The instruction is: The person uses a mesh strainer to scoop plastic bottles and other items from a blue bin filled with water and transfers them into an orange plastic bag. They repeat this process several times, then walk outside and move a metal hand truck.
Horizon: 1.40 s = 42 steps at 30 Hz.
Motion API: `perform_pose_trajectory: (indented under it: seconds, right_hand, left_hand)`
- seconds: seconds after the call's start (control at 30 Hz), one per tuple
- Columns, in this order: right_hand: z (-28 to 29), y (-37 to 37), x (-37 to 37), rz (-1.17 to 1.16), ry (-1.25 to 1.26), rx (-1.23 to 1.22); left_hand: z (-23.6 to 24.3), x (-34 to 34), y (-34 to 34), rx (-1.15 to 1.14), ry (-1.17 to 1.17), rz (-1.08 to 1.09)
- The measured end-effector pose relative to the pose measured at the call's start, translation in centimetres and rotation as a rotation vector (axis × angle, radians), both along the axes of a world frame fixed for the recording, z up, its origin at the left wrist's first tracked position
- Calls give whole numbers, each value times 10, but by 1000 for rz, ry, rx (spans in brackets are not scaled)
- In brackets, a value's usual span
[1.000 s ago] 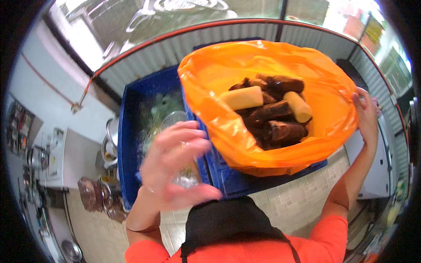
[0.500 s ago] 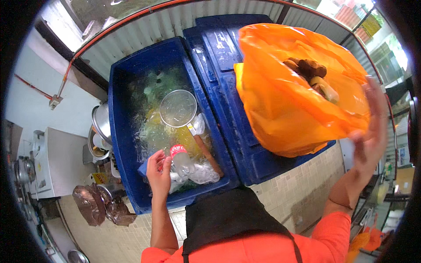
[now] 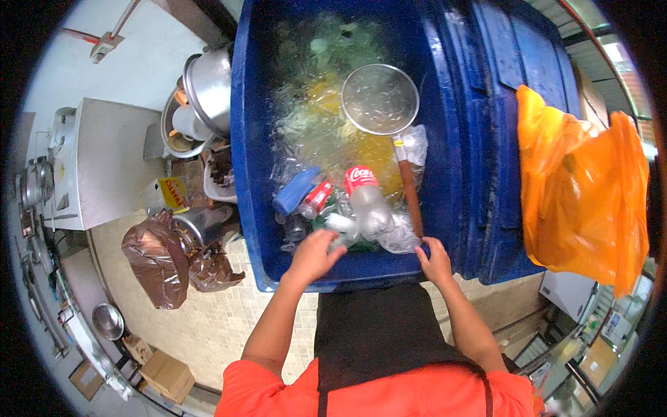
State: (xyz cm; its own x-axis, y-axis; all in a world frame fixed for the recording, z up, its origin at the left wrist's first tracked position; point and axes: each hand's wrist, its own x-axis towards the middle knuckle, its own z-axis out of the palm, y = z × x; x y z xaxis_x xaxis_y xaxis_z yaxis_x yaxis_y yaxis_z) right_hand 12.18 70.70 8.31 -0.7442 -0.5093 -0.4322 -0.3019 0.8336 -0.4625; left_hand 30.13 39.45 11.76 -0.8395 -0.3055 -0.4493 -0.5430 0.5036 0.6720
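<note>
Blue plastic tub [image 3: 244,149] beside metal pots [image 3: 211,89], pale tiled floor [image 3: 219,323] around.

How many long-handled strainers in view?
1: the strainer lies in the blue tub, its brown handle ending beside the right hand. Others could be hidden deeper in the tub.

The left hand [image 3: 314,256], thumb spread from the fingers, is above the near wall of a blue plastic tub [image 3: 246,174]. Beyond it, rightward, lies a red-labelled clear plastic bottle [image 3: 375,212]. Just beyond the right hand [image 3: 435,260] ends a mesh skimmer's wooden handle [image 3: 409,198], contact unclear; farther right, an orange plastic bag [image 3: 583,201]
</note>
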Motion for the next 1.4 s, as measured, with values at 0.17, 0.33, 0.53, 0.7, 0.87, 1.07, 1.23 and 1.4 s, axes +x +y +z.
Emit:
perform_pose_trajectory:
  seconds: [0.17, 0.33, 0.53, 0.7, 0.87, 1.07, 1.23, 1.4]
  right_hand:
    - [-24, 9, 16, -10, 197, -42]
    - [-24, 6, 13, -5, 227, -61]
    - [-27, 8, 13, -6, 242, -50]
    - [-25, 7, 9, -1, 232, -55]
    - [-23, 4, 6, 2, 231, -45]
    - [-29, -14, 3, -96, 199, 91]
    - [-38, -87, -54, -59, 107, -207]
    - [-62, -156, -127, 35, 184, -212]
  left_hand:
    - [-76, -36, -95, -326, 136, 392]
    - [-151, -129, -197, -601, 207, 398]
    - [-188, -230, -265, -795, 171, 290]
    - [-179, -268, -272, -870, 153, 379]
    - [-169, -230, -211, -764, 122, 511]
    - [-136, -147, -147, -604, 305, 571]
    - [-71, -120, -199, -901, 541, 542]
    - [-69, -108, -271, -934, 153, 516]
